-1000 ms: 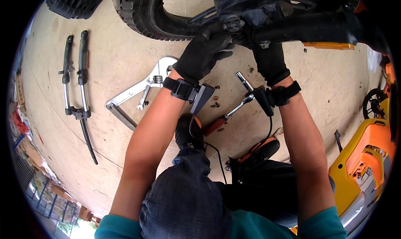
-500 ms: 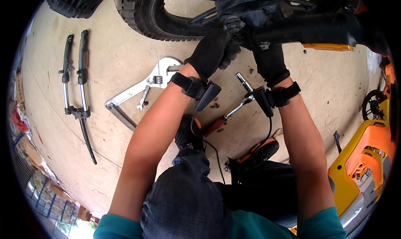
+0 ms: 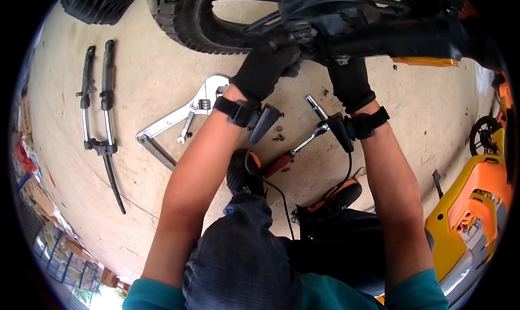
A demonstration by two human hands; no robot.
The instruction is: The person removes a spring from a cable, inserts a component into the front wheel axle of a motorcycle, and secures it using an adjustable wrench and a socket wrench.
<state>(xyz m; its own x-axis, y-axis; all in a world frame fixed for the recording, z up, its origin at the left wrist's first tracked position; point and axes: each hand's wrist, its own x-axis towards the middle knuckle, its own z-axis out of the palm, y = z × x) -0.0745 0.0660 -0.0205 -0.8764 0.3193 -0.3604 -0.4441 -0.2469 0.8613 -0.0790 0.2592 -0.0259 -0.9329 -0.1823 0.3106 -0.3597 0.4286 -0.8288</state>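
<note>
My gloved left hand [image 3: 265, 69] is at a black fitting [image 3: 303, 33] on the wheel hub [image 3: 327, 4], fingers curled; what they grip is hidden. My gloved right hand [image 3: 346, 82] reaches under the black frame arm [image 3: 398, 36], fingers hidden behind it. Above lies the knobbly tyre [image 3: 179, 23]. On the floor between my wrists is a ratchet with socket and red handle [image 3: 279, 163]. Left of my left hand lie a large adjustable wrench [image 3: 170, 120], a small spanner [image 3: 186, 131] and a dark metal bar [image 3: 160, 153].
A detached front fork [image 3: 108, 120] lies at the left, a black ribbed object [image 3: 97, 1] above it. Yellow-orange vehicle bodywork [image 3: 449, 223] and a small black wheel [image 3: 482, 134] are at the right. My shoes [image 3: 341, 196] and knees are below the tools; boxes [image 3: 81, 253] line the left edge.
My left hand's fingers, more spread a second ago, curled downward, then shifted slightly up and left toward the hub fitting. My right hand stays nearly in place.
</note>
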